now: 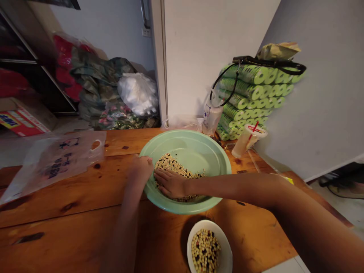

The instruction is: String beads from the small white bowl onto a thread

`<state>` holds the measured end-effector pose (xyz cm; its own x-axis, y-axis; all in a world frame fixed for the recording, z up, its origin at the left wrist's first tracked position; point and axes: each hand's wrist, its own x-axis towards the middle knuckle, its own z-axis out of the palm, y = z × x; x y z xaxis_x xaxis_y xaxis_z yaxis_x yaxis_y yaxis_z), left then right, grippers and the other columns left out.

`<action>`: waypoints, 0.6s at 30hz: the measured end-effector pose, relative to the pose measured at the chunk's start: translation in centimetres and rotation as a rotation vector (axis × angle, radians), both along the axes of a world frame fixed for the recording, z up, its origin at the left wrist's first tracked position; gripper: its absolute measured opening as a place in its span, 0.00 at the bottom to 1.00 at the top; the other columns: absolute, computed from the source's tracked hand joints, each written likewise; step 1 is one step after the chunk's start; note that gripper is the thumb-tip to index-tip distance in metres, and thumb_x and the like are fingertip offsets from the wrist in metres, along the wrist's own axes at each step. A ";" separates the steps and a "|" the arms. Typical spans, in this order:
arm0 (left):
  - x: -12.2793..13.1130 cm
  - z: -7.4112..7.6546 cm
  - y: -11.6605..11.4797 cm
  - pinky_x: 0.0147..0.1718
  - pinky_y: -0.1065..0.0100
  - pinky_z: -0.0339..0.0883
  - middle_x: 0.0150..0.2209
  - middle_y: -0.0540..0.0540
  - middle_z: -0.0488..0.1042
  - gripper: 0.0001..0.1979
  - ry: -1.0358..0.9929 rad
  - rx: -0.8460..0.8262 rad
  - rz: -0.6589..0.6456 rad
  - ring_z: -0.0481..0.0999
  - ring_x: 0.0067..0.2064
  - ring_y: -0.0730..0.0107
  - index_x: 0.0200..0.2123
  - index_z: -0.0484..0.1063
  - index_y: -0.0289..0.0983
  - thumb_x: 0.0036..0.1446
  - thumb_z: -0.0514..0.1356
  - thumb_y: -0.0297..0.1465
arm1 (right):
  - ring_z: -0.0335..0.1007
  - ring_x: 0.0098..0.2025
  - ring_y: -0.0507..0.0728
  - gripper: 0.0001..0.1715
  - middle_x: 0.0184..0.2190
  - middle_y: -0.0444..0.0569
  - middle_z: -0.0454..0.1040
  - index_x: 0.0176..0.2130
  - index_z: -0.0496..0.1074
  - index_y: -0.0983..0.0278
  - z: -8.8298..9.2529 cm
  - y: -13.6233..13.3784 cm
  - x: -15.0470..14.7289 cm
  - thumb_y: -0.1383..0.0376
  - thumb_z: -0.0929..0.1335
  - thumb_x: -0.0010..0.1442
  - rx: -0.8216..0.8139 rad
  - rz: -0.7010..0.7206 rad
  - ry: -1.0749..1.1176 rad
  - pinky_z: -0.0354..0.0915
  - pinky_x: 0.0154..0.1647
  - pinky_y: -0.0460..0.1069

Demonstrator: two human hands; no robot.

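A wide light-green plastic basin (193,146) rests on the wooden table. In its left and near part lies a heap of small round pieces (167,162), mostly pale yellow with dark ones mixed in; I cannot tell whether they are beans or beads. My left hand (143,167) is closed over the basin's left rim. Inside the basin, my right hand (172,184) lies palm down on the heap, its fingers stretched out toward the left wall. Nearer to me stands a white bowl (226,248) holding similar yellow and dark pieces (205,250).
A printed clear plastic bag (62,159) lies flat at the table's left. Behind the basin stand a bagged drink cup (212,117) and another cup with a red straw (245,142). Green-wrapped rolls (241,98) are stacked against the wall, with a black strap (270,62) on top.
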<state>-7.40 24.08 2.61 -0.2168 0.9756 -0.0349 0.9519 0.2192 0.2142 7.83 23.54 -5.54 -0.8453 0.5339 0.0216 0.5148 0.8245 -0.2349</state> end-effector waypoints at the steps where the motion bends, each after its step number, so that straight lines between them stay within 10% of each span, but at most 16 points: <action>1: 0.0 0.0 0.0 0.39 0.60 0.69 0.48 0.32 0.72 0.21 -0.002 0.001 0.003 0.77 0.42 0.53 0.41 0.77 0.35 0.62 0.45 0.34 | 0.38 0.70 0.64 0.35 0.68 0.65 0.46 0.66 0.50 0.79 -0.1 0.1 0.0 0.59 0.56 0.67 0.004 -0.010 0.008 0.40 0.69 0.58; 18: 0.1 -0.1 0.2 0.40 0.62 0.69 0.46 0.32 0.74 0.21 -0.029 0.025 0.012 0.77 0.43 0.53 0.43 0.77 0.34 0.61 0.46 0.34 | 0.36 0.71 0.59 0.32 0.70 0.49 0.46 0.68 0.47 0.65 -1.1 3.9 1.3 0.58 0.52 0.69 -0.082 -0.236 0.033 0.34 0.69 0.60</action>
